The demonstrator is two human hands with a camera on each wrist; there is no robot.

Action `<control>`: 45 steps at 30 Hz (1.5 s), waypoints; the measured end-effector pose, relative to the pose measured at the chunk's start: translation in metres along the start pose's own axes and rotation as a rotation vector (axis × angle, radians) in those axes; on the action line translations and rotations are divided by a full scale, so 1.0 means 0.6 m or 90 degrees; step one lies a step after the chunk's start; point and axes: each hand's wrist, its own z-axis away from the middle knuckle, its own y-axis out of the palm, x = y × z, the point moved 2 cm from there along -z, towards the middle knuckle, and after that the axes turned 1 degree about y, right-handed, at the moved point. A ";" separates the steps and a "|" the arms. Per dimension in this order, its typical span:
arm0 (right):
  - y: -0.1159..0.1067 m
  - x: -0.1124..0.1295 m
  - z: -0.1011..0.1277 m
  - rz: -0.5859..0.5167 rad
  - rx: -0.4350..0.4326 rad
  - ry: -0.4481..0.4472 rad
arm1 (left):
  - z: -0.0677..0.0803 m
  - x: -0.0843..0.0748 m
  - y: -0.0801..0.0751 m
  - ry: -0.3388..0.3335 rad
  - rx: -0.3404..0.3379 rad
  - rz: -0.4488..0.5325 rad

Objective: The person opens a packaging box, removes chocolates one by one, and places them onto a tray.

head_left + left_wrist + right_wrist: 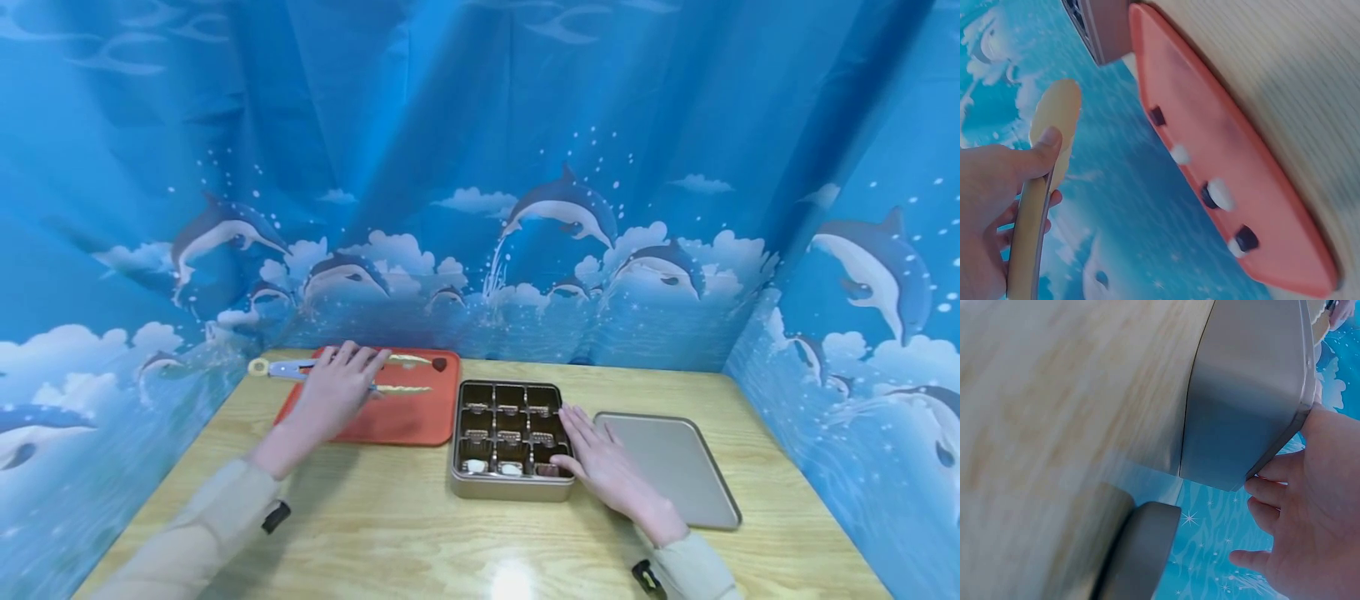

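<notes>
My left hand grips a pair of tongs with spread arms above the red tray. Beside the tip of the upper arm is a dark chocolate. Several dark and white chocolates, among them a white one, lie on the tray in the left wrist view. My right hand rests at the right rim of a metal box, its fingers extended. Brown compartments divide the box; the near row contains two white pieces and a dark brown piece.
A flat metal lid lies on the wooden table, right of the box and partly behind my right forearm. A blue curtain printed with dolphins stands along the back and both sides of the table.
</notes>
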 end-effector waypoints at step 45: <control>-0.003 0.003 0.000 0.007 -0.008 -0.005 | -0.096 -0.227 -0.059 0.353 0.120 -0.268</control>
